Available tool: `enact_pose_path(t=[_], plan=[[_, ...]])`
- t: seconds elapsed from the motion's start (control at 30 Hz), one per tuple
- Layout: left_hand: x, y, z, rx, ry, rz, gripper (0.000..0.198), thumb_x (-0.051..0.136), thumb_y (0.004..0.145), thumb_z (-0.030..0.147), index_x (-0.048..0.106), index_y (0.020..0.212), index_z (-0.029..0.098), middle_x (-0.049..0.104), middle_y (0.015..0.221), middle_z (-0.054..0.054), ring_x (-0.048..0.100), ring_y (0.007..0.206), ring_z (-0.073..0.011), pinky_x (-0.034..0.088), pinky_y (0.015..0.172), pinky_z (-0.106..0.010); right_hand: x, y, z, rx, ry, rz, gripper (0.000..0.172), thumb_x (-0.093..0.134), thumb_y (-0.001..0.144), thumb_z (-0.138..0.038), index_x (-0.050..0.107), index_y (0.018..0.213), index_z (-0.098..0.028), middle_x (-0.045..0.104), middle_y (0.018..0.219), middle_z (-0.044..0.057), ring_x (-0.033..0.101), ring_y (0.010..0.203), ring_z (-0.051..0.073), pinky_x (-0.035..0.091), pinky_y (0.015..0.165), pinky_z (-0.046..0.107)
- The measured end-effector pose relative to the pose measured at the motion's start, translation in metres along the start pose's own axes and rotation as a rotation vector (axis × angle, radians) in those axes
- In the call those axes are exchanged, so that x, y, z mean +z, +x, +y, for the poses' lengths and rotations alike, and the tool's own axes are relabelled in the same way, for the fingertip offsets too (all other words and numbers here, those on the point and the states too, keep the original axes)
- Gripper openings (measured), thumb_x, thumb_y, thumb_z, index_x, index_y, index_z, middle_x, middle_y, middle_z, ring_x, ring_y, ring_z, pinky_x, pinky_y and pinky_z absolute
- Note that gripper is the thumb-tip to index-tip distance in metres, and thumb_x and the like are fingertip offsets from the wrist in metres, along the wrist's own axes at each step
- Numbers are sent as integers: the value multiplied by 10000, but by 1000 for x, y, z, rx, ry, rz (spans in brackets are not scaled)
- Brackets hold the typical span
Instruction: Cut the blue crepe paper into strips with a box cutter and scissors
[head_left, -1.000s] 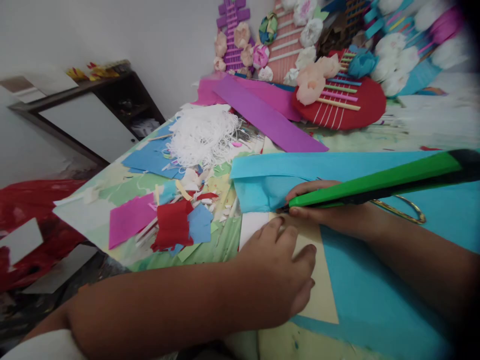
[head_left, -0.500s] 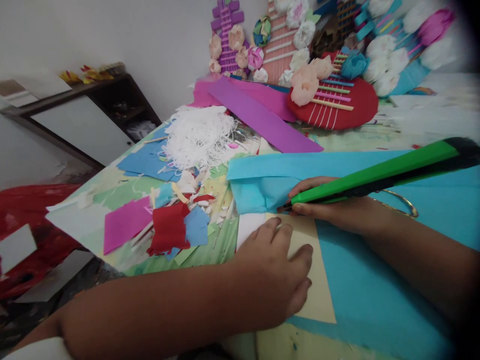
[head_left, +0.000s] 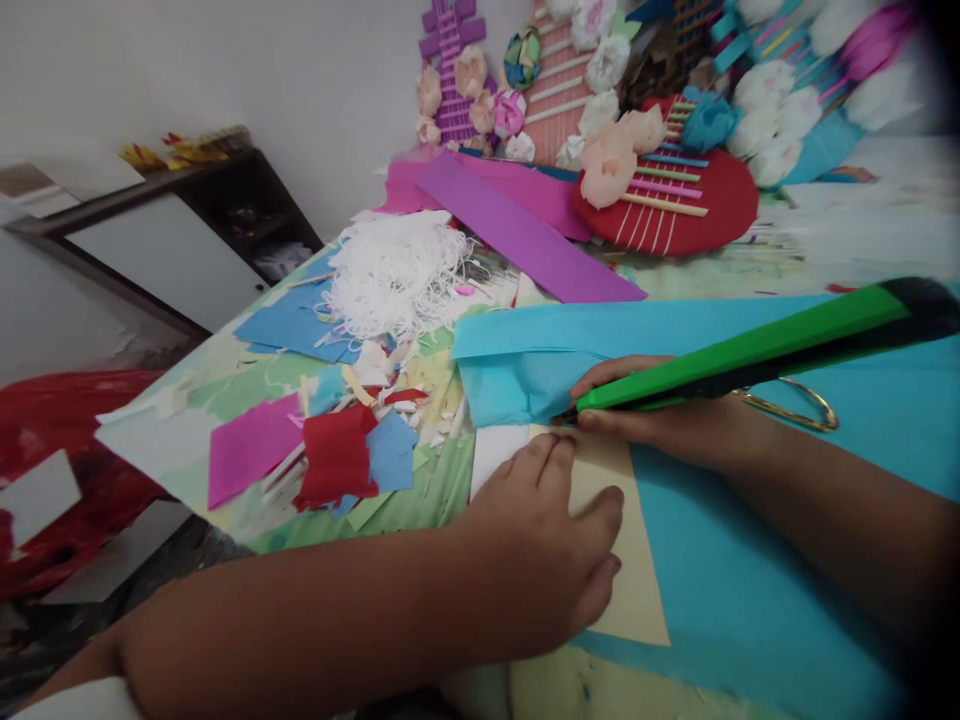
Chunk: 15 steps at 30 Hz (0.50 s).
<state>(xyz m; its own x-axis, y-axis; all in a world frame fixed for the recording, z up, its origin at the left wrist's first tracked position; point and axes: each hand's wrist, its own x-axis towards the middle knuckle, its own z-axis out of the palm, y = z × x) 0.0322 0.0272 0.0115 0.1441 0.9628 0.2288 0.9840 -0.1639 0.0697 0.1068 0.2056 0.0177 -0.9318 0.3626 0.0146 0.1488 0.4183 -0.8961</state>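
Note:
A green and black box cutter (head_left: 750, 345) is gripped in my right hand (head_left: 645, 405), its blade end pointing left and down. The tip meets the blue paper (head_left: 517, 385) along the top edge of a cream card (head_left: 630, 560). My left hand (head_left: 551, 530) lies on the card with its fingers spread, pressing it against the blue sheet. A white piece of paper (head_left: 495, 450) shows at the card's left side, partly under my left hand. Blue paper extends to the right beneath my right forearm, with a folded strip (head_left: 600, 330) across its top.
Left of the card lie red (head_left: 337, 455), magenta (head_left: 251, 450) and blue scraps. Behind them sits a heap of white string (head_left: 397, 275). A purple strip (head_left: 525, 225) and a red oval craft piece (head_left: 720, 205) with paper flowers lie farther back. A cabinet (head_left: 172, 240) stands at left.
The box cutter and my right hand have shifted very slightly left along the card's top edge. My left hand stays nearly in place on the card.

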Motion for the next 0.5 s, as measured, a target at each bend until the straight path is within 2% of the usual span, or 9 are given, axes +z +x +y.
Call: enact_pose_path(t=[0.1,0.2,0.33,0.5], plan=[[-1,0,-1,13,13,-4,425,437,829,347,530,1164,104,524,1143,-283,481,1116,-392,428,854,-516,-1,-3,1,52,76,44,262,666,641,-429,641,826,-245,681,831,2,638,787,180,503,725,311],[-1,-1,0,3,9,-6,426,447,823,358,529,1162,114,505,1169,-292,472,1122,-407,431,848,-517,-2,-3,1,69,101,30,261,654,656,-435,637,831,-243,683,808,3,643,772,177,507,713,307],[0,-2,1,-12,-2,11,407,459,812,353,547,1133,117,520,1150,-287,488,1107,-402,435,849,-507,-4,-2,1,40,40,-19,250,642,671,-437,638,834,-247,676,831,-9,632,799,164,492,733,285],[0,-1,0,-8,-3,16,400,448,816,340,548,1129,113,539,1131,-270,489,1112,-386,431,856,-507,-3,0,2,28,-59,-17,261,646,662,-449,640,830,-249,669,847,-13,617,817,170,468,780,301]])
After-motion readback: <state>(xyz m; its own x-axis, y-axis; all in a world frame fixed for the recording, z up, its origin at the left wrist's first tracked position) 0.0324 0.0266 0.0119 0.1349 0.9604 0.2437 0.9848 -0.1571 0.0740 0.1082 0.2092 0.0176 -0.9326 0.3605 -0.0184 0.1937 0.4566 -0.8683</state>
